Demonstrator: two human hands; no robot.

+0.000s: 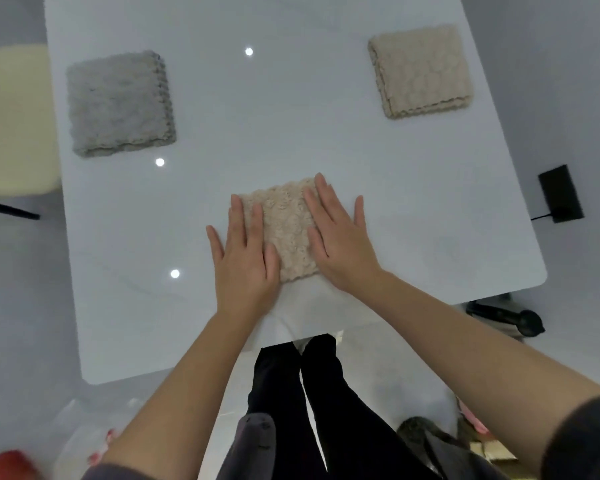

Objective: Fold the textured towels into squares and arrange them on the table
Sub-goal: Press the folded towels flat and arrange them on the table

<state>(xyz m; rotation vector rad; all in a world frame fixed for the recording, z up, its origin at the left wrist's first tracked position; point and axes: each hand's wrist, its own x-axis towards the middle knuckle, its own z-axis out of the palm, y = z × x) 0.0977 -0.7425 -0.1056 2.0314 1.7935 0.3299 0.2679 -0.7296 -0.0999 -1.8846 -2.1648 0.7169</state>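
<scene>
Pressing a folded beige textured towel square (288,233) flat on a glossy white rectangular table (291,116).

Held down under left hand (243,258) on the near-left edge and right hand (340,240) on the right side, fingers straight and slightly spread. Farther back, well apart: folded grey fluffy towel square (118,103) at left, second folded beige textured towel square (421,71) at right.

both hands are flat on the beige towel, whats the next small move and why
Probably lift the left hand and right hand off: the near beige towel already looks like a flat square, like the folded grey towel and far beige towel.
</scene>
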